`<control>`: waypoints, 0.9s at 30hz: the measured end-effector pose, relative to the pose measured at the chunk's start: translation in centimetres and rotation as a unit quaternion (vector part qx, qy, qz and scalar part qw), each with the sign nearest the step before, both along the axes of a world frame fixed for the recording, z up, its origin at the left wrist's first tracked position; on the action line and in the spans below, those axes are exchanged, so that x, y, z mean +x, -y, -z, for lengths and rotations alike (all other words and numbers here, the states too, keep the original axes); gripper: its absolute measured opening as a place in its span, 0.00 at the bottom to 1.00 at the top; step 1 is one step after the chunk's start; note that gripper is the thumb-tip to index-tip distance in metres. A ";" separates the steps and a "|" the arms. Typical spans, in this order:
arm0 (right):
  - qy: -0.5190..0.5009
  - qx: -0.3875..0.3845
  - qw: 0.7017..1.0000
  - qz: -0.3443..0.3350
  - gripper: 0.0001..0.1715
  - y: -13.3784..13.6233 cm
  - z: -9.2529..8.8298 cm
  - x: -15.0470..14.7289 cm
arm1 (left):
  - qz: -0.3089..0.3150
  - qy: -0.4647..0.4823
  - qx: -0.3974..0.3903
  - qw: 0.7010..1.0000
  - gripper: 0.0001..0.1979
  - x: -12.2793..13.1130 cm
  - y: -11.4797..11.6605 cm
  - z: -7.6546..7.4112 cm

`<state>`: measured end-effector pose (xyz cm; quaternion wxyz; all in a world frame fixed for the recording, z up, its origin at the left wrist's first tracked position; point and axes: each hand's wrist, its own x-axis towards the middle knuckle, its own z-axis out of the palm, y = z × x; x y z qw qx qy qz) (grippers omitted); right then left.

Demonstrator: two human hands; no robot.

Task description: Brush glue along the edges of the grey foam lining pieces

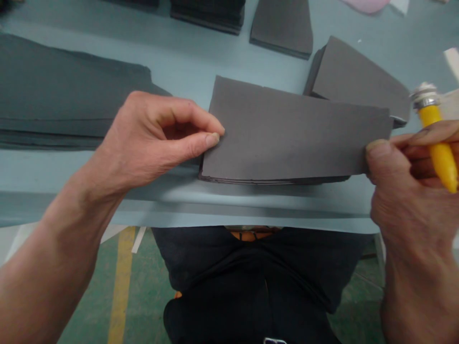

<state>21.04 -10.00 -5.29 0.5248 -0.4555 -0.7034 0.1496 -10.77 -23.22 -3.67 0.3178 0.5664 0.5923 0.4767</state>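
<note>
A dark grey foam sheet (287,134) lies on top of a thin stack of the same pieces near the front edge of the pale blue table (186,62). My left hand (158,138) pinches the sheet's left edge between thumb and forefinger. My right hand (405,177) pinches the sheet's right edge with the thumb, while its fingers also wrap a yellow-handled tool (439,148) with a metal collar and white tip pointing up.
A wide stack of dark grey sheets (64,95) lies at the left. More cut grey foam pieces (355,76) sit at the back right, with others (283,26) and a dark pile (210,12) along the far edge. Green floor with a yellow line (122,286) shows below.
</note>
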 end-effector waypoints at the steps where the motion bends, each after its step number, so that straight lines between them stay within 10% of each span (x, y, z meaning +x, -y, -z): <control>1: 0.001 0.001 1.000 -0.008 0.20 -0.1 0.1 0.0 | -0.001 0.000 0.000 1.000 0.01 0.0 0.0 0.0; 27: 0.053 -0.032 0.997 -0.039 0.15 1.1 0.3 0.3 | -0.036 -0.218 -0.015 0.975 0.13 0.1 0.7 -0.6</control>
